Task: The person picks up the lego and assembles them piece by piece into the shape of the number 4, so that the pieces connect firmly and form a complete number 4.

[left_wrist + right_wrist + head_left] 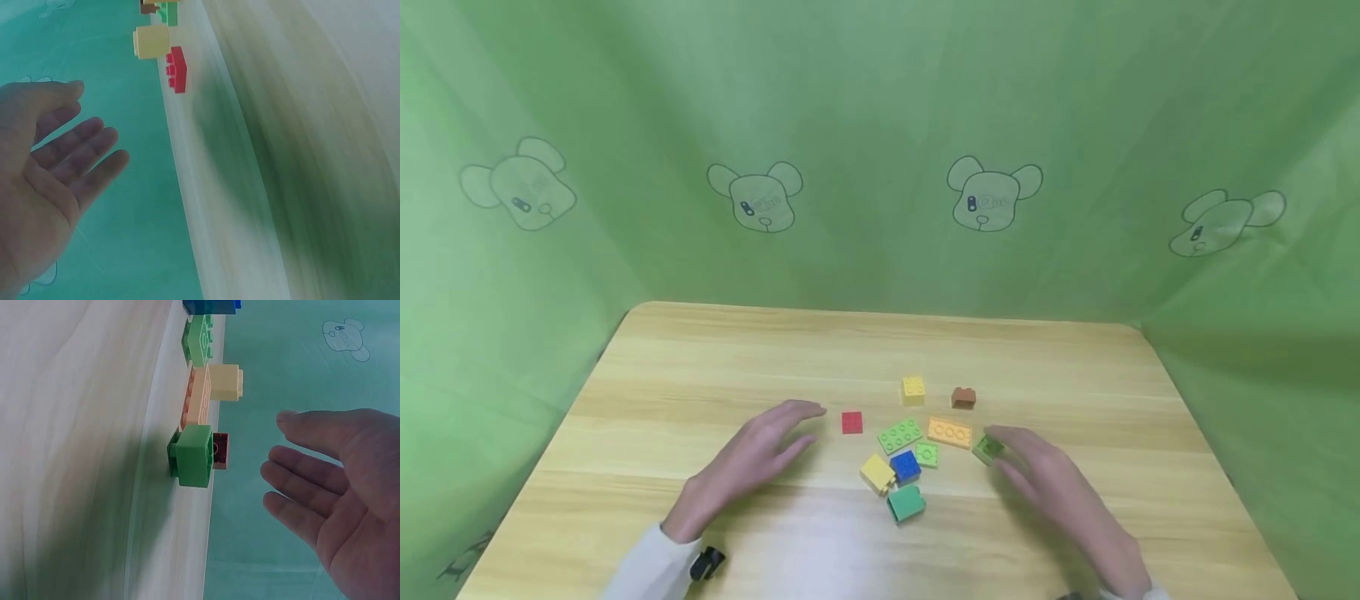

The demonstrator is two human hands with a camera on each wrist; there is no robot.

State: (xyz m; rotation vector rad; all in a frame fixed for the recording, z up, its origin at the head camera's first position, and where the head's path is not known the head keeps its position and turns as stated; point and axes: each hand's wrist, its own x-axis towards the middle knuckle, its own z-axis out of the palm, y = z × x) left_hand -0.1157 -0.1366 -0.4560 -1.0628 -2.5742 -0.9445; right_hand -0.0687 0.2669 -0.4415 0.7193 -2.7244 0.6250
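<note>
My left hand (763,442) hovers over the table's left half, fingers relaxed and holding nothing. Its nearest block is a flat red block (852,422), whose studs show side-on in the left wrist view. On the other side, my right hand (1037,467) is beside a green block (988,448) with its hollow underside up. In the right wrist view, that hand's loose fingers (294,515) are apart from the green block (195,456). Between the hands lie a light green plate (900,436), an upturned orange plate (950,432), a small light green piece (927,454) and a blue block (906,467).
A yellow block (877,473) lies on its side against the blue one, with a darker green block (906,504) nearer me. Farther back are another yellow block (913,391) and a brown block (964,398). Green cloth (880,267) hangs around the wooden table (760,350).
</note>
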